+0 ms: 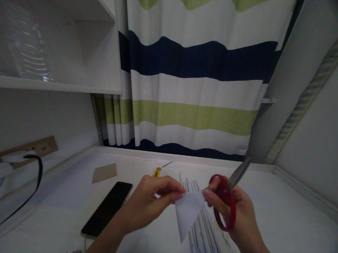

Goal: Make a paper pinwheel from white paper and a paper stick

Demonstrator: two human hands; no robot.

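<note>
head view | looks forward and down over desk (pixel 277 211) | close to hands (single view only) | faces curtain (pixel 195 83)

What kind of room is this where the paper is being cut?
Probably a desk corner in a bedroom or dorm room. A white desk sits against a striped curtain, with a shelf above and a wall socket strip. A phone lies beside the hands.
</note>
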